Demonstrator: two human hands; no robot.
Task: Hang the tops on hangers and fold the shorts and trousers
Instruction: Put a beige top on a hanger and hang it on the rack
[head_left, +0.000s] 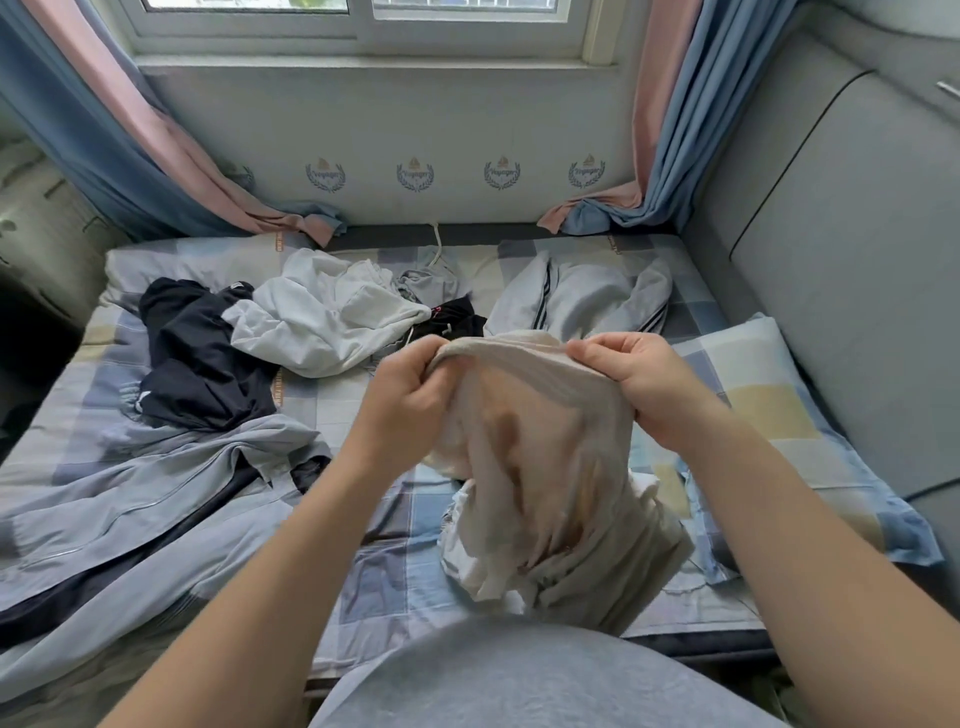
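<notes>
A beige garment (545, 467) is held up over the front part of the bed (374, 582), and its lower part hangs down close over the checked sheet. Its upper edge is pinched by both hands: the left hand (410, 400) is curled on the left end, the right hand (634, 384) on the right end. To the left, a grey jacket (130, 509) is spread on the bed. Behind it, a black garment (197, 353) and a white garment (322, 322) are piled, touching each other. Farther back, grey striped trousers (587, 296) are laid near the wall.
</notes>
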